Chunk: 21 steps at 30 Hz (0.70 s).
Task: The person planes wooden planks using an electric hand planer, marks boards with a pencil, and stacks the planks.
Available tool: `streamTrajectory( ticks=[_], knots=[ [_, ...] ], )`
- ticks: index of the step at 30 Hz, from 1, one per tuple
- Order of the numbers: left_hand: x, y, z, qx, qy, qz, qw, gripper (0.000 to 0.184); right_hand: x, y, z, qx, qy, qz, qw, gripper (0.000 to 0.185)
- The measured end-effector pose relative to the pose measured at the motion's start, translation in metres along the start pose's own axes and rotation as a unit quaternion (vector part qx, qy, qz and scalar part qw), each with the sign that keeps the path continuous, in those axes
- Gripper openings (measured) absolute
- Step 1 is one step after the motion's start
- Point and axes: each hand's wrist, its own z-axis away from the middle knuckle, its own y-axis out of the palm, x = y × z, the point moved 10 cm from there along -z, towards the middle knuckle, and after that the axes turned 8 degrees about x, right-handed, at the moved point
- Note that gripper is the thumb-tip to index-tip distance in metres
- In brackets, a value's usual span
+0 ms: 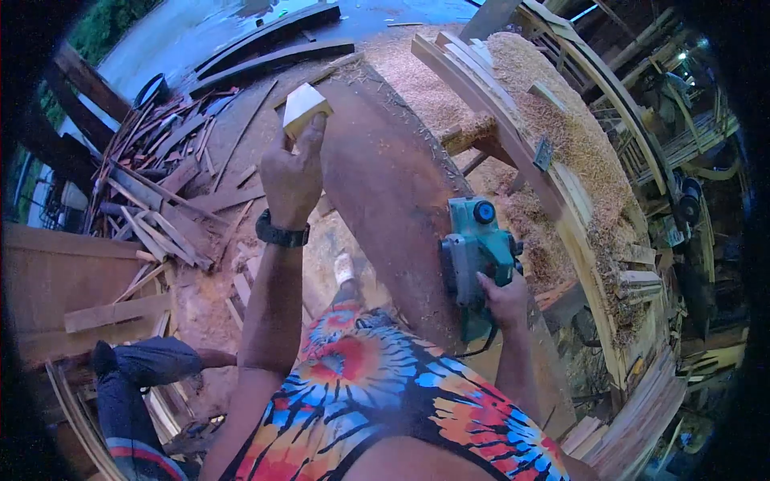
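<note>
Raised over the far left part of the bench is my left hand (pixel 293 180), closed on a small pale wooden block (pixel 305 106) with angled sides. A dark band is on that wrist. My right hand (pixel 507 298) wraps round the handle of a teal handheld power tool (pixel 473 248) with a round knob at its front. The tool rests on the brown wooden bench (pixel 377 176), near its right side; its underside is hidden, and a dark cord trails from its rear.
Wood shavings (pixel 529 88) are heaped beyond a long timber beam (pixel 553 192) on the right. Scrap boards (pixel 168 200) are piled on the ground at left. Dark trousers (pixel 152 365), apparently another person's, show at lower left. More planks (pixel 642 417) lie at lower right.
</note>
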Motion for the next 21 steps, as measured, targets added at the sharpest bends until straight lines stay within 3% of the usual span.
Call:
streamTrajectory(
  ticks=[10,13,19,21],
  knots=[
    [0.0006,-0.0013,-0.0032,0.001,-0.003,-0.005,1.000,0.048,0.0015,0.0031,-0.0003,0.009,-0.017,-0.030,0.999,0.024],
    [0.0028,-0.0017,-0.0045,-0.002,0.000,0.005,1.000,0.048,0.0031,-0.0004,-0.0005,-0.009,-0.054,0.023,0.998,0.024],
    [0.0022,0.0000,-0.0048,0.012,-0.011,0.018,1.000,0.048,0.0035,0.0026,0.0007,0.015,-0.010,-0.020,1.000,0.025],
    [0.0041,0.0025,-0.0044,0.026,-0.018,0.032,0.999,0.046,-0.0003,0.0023,0.0022,0.030,0.030,0.007,0.999,0.034]
  ],
)
